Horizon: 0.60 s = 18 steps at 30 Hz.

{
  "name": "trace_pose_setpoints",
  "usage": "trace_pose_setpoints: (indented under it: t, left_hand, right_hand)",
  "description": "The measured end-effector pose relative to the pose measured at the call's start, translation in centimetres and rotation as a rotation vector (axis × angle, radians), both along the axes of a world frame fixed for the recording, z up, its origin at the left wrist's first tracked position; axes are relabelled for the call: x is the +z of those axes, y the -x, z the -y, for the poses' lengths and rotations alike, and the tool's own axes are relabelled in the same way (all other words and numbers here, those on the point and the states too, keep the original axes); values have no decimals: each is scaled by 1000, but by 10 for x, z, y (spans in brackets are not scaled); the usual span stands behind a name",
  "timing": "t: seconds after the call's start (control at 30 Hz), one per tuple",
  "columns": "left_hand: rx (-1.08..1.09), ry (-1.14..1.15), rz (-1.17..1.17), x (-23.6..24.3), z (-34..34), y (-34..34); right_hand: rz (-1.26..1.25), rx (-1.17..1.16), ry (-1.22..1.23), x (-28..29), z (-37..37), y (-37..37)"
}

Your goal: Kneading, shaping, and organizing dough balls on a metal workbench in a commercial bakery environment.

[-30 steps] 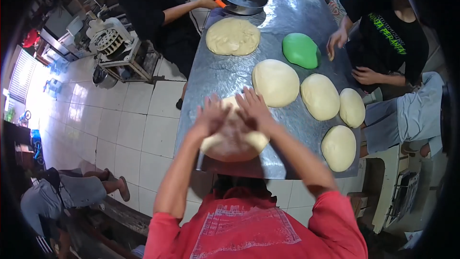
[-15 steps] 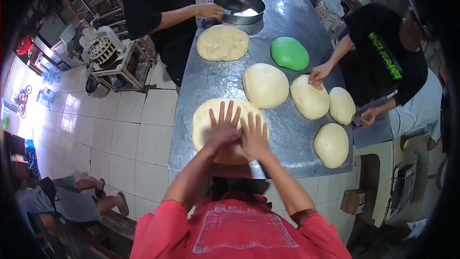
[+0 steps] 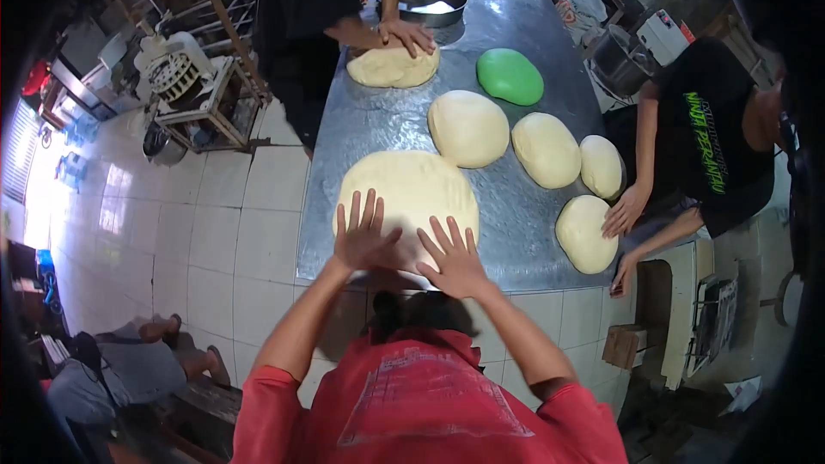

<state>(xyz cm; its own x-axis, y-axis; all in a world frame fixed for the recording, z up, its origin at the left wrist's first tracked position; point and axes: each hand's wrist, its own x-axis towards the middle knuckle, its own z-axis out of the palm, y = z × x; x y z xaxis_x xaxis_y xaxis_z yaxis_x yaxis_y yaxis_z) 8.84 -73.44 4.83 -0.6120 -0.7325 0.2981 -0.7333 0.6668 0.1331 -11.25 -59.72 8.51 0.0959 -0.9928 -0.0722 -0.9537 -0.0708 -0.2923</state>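
White tiled floor, steel table, perhaps daylight at left

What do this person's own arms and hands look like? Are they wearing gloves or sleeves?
No gloves: the left hand and the right hand are bare, with no rings, watch or bands visible. Both forearms are bare too. The only clothing is a red short-sleeved shirt with a faint pale printed panel across it; its sleeves end above the elbows.
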Motion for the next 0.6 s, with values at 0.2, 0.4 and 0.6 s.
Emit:
trace_pose_setpoints:
  t: [0.2,0.4,0.6]
  left_hand:
    - [-369,-314,333,63,4,28]
    - [-185,-564,198,18,-67,3]
    - [123,-242,-233,16,-11,21]
  right_hand:
    - [507,-312,-708,38,36,41]
    - [-231,48,344,-19,28,63]
    - [271,-241,-28,27,102,43]
